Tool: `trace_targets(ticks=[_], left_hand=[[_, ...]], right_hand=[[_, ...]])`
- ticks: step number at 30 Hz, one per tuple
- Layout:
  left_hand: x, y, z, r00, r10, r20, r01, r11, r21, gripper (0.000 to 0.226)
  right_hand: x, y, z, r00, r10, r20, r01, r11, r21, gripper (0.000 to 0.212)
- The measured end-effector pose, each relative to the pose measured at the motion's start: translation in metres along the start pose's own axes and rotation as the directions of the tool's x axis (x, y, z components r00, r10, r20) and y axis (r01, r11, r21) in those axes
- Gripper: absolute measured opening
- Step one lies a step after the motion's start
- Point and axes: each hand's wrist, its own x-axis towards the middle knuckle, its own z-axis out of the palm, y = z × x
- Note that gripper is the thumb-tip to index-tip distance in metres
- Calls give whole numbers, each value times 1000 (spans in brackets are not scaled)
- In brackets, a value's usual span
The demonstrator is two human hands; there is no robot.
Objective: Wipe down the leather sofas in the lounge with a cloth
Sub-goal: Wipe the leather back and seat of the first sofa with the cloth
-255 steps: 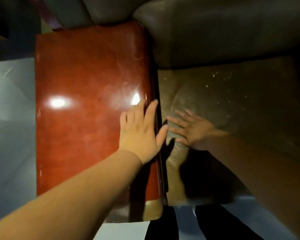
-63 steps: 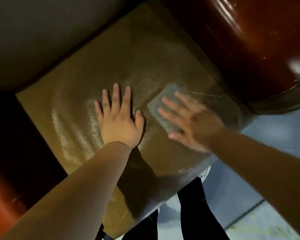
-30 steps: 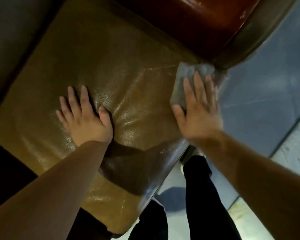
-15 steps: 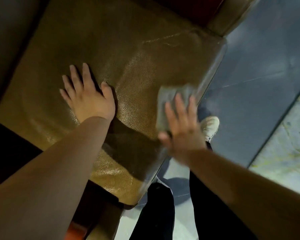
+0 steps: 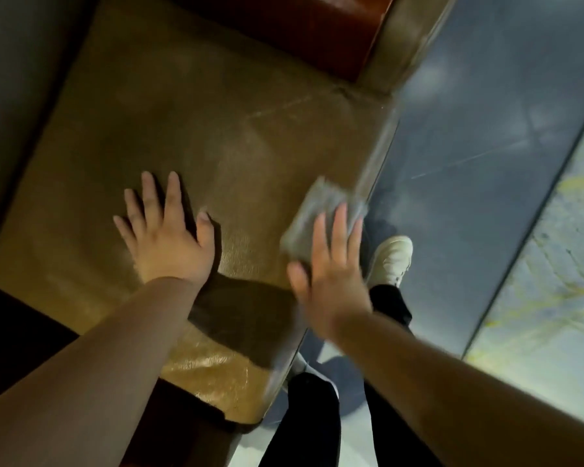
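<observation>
**Sofa seat: wiping the front edge**

Sofa seat cushion (image 5: 189, 129) fills the left of view. Right hand (image 5: 331, 281), fingers straight, presses the grey cloth (image 5: 314, 214) flat at the cushion's right edge. Left hand (image 5: 166, 237) rests flat, bracing. Advice: keep even pressure, overlap strokes along the edge.

Two hands — the left hand (image 5: 167, 237) flat with straight fingers, the right hand (image 5: 331, 274) flat on one grey cloth (image 5: 312, 214). One tan leather seat cushion (image 5: 216, 129) under both. One white shoe (image 5: 391, 259) just right of the cloth — two dark trouser legs (image 5: 304, 423) below it.
</observation>
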Motion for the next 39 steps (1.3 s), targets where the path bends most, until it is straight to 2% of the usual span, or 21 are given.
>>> trace_targets(ticks=[2,3,5,6,9,12,14,18,20,22,24,27,28,31,34,35,36,37,39], left_hand=[[-3,16,-1,995,-67,71,63,997,48,80],[-5,29,1,990,-102,94,94,992,82,83],[-7,58,7,981,-157,118,143,983,116,87],[-8,72,11,979,-173,106,161,980,116,86],[-12,87,22,984,-178,17,177,983,55,82],[-15,84,25,988,-151,-32,152,988,14,80],[-15,86,19,987,-157,-16,157,988,-6,80],[-13,90,9,982,-185,48,185,983,3,82],[-12,90,9,981,-182,63,183,983,4,82],[-11,91,10,982,-175,77,173,985,29,81],[-10,91,9,973,-193,125,184,980,76,83],[-8,93,9,963,-211,169,191,973,129,85],[-8,93,7,959,-216,184,193,972,133,86],[-7,93,5,956,-208,205,181,973,143,86],[-8,92,8,968,-190,162,176,979,100,84],[-8,91,11,972,-183,147,171,981,92,84],[-9,89,14,974,-180,136,169,982,87,84],[-10,87,17,977,-175,122,166,983,82,83],[-13,84,22,984,-154,89,150,987,48,82]], right_hand=[[-51,-2,17,973,-5,229,3,1000,10,89],[-64,1,21,955,3,296,-11,1000,23,89],[-49,11,13,946,25,323,-47,997,60,86],[-26,18,1,966,17,259,-38,997,73,85],[78,36,-58,996,35,-81,-26,993,115,78],[148,42,-102,973,143,-179,-117,982,148,72],[134,34,-93,975,110,-194,-109,994,15,79],[49,25,-50,990,-133,42,139,972,-190,89],[68,40,-64,962,-250,110,270,930,-251,86],[120,46,-94,911,-390,135,412,841,-351,82],[178,32,-125,901,-400,171,435,818,-376,78],[213,0,-135,927,-300,227,367,856,-365,80],[205,-6,-130,904,-334,267,419,814,-402,84],[157,6,-109,745,-537,396,667,596,-448,91],[155,24,-113,625,-628,462,780,499,-377,86],[172,23,-118,614,-628,479,789,471,-393,81],[193,17,-120,637,-617,462,769,474,-428,76],[217,5,-122,706,-584,400,705,531,-470,72],[255,-25,-116,876,-432,215,479,724,-496,71]])
